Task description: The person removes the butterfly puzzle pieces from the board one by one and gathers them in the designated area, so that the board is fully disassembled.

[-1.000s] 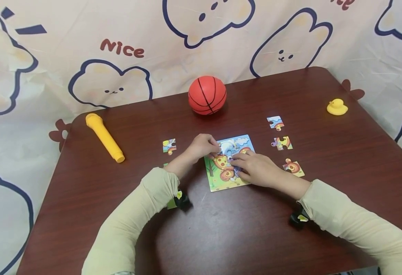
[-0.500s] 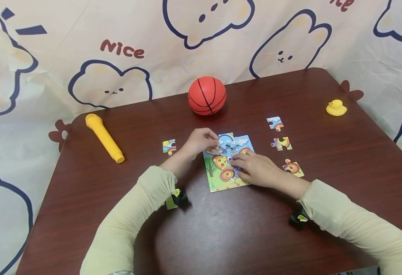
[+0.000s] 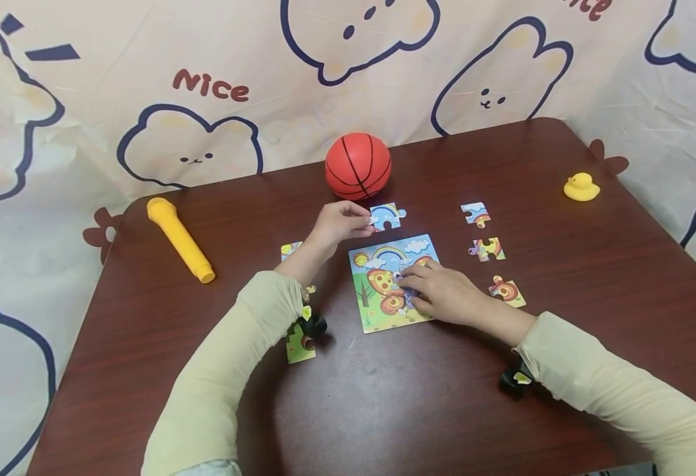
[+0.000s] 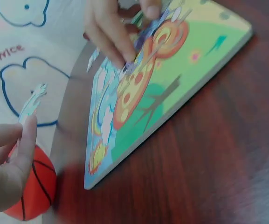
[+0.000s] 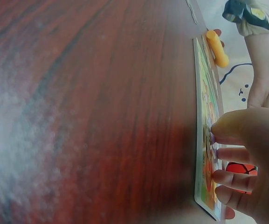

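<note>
A colourful puzzle board [image 3: 383, 311] lies flat on the dark wooden table [image 3: 419, 396]. My left hand [image 3: 367, 222] pinches a rainbow puzzle piece [image 3: 386, 216] between thumb and fingers, lifted just beyond the board's far edge. In the left wrist view the same piece [image 4: 31, 103] stands above my fingertip [image 4: 29, 135]. My right hand [image 3: 408, 280] rests on the board's right half, fingertips pressing on the picture. The right wrist view shows those fingertips [image 5: 220, 130] on the board [image 5: 203, 116]. The left wrist view shows the board [image 4: 181, 79] tilted across the frame.
Loose pieces lie right of the board [image 3: 476, 213] [image 3: 488, 248] [image 3: 507, 291], one on the left [image 3: 290, 249], and a green one [image 3: 299, 345] by my left wrist. An orange ball [image 3: 357, 165] sits behind, a yellow toy microphone [image 3: 180, 239] far left, a yellow duck [image 3: 581, 187] far right.
My left hand lifted the rainbow piece off the board's top left and carried it away towards the ball. The right hand stayed on the board.
</note>
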{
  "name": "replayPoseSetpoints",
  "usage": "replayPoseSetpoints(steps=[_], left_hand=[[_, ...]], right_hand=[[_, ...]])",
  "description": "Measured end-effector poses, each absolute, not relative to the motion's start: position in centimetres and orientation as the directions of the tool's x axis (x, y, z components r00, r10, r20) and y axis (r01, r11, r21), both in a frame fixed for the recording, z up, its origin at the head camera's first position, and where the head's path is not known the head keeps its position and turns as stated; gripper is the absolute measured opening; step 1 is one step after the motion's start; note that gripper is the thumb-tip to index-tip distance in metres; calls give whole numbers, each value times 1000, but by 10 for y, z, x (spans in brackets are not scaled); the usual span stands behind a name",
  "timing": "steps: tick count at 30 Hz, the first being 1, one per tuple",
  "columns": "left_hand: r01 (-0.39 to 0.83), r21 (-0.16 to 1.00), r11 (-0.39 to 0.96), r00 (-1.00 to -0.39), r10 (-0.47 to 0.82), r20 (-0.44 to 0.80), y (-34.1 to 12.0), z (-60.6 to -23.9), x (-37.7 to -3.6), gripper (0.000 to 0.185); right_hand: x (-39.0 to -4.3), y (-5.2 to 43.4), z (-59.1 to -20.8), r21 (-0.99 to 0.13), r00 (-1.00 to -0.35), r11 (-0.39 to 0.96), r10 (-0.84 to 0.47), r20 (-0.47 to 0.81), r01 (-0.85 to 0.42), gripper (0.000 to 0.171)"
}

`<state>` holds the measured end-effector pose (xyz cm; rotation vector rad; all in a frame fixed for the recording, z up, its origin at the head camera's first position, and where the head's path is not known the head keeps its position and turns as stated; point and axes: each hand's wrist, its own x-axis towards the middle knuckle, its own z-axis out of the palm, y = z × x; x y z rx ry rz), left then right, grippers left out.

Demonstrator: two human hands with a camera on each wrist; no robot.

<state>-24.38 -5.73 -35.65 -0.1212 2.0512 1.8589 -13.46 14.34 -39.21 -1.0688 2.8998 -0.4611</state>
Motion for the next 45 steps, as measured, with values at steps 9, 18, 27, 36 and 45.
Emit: replayPoseSetpoints(steps=[9, 18, 27, 36, 45], left_hand=[[-350, 919, 183, -924, 90, -371, -61, -373, -264, 19], [-337, 900, 275, -927, 70, -368, -56, -381, -269, 18], [-352, 884, 308, -923, 44, -383, -53, -380, -267, 17], [-381, 872, 307, -909, 50, -414, -54, -382, -270, 19], [-419, 871, 258, -894, 50, -445, -55, -375, -270, 21]], right_hand=[[-135, 141, -393, -274, -763, 721, -641, 85, -637, 36], [-134, 140, -392, -282, -774, 734, -631, 55, -618, 38], [-134, 141, -392, -291, -777, 734, -628, 55, -614, 37], [-135, 144, -393, -305, -782, 737, -622, 45, -604, 38], [-136, 145, -393, -316, -786, 738, -616, 44, -596, 38]])
